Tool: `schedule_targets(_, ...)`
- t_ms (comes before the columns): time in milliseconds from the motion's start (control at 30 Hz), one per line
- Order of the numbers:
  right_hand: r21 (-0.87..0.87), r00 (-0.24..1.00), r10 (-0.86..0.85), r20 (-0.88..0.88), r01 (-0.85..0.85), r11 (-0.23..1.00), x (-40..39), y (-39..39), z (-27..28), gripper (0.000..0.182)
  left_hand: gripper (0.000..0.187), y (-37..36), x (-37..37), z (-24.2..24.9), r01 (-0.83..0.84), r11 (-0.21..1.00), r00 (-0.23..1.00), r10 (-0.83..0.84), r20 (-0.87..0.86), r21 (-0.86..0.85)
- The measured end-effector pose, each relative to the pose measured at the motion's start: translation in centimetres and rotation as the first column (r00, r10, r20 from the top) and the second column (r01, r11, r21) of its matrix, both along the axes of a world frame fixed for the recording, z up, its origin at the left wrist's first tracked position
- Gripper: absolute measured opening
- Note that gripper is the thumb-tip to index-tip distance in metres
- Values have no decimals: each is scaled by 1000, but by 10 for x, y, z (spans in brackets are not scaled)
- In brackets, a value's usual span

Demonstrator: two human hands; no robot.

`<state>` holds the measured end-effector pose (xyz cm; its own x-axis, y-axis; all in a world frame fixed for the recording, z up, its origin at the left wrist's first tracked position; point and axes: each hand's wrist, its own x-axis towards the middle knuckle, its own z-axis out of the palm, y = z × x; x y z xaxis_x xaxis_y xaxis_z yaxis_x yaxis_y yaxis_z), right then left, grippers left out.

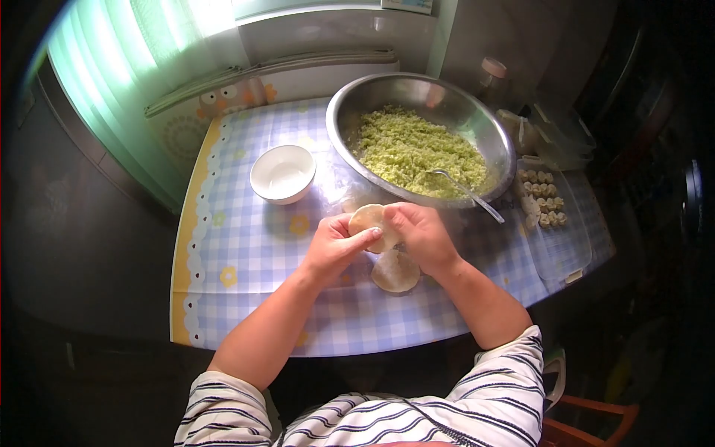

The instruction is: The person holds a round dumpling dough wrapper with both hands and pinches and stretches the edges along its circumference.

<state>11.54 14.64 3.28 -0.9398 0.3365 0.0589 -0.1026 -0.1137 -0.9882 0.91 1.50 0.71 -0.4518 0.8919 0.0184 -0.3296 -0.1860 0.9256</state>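
Between my two hands is a round, flat dough wrapper (368, 218), held up above the checked tablecloth. My left hand (332, 243) pinches its left and lower edge, with the thumb lying across it. My right hand (423, 232) grips its right edge with thumb and fingers. Just below them, another round wrapper (395, 273) lies on the cloth. Beyond my hands stands a wide metal bowl (339, 123) with chopped green filling (417, 149) in it. A metal spoon (477, 200) rests in the filling, its handle over the near rim.
A white bowl (284, 173) stands on the tablecloth (246, 298) at the left. To the right, a clear tray (558, 249) holds several small folded dumplings (542, 195). Behind it are a lidded jar (493, 73) and clear containers (562, 134). An orange chair (596, 406) is at the lower right.
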Motion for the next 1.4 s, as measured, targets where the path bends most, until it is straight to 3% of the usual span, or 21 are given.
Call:
schedule_targets(100,265,999,-34,-26,40,963,0,0,-5,20,24,1,-2,-7,38,999,999,-38,1,22)
schedule_targets(200,354,994,-70,-82,95,930,0,0,-6,16,25,1,0,-4,40,999,999,-41,16,36)
schedule_targets(500,31,1000,6,-24,-5,999,1,3,1,33,26,1,1,0,-14,999,999,13,39,33)
schedule_targets(600,2,999,-29,-46,29,1000,-1,2,-2,27,25,1,0,-1,9,999,999,-10,35,31)
schedule_targets(800,398,991,-101,-84,126,909,1,3,-3,16,22,1,-2,-6,71,997,997,-71,19,19)
schedule_targets(1000,262,993,-106,-50,115,958,0,-2,1,13,25,2,0,-7,31,999,999,-32,29,40)
schedule_targets(1333,370,982,-137,-134,177,912,1,-2,-6,11,24,0,-1,-9,93,996,996,-93,-2,17)
schedule_targets(1400,321,982,-140,-128,174,931,1,-3,-6,11,24,0,-3,-10,110,994,994,-110,4,17)
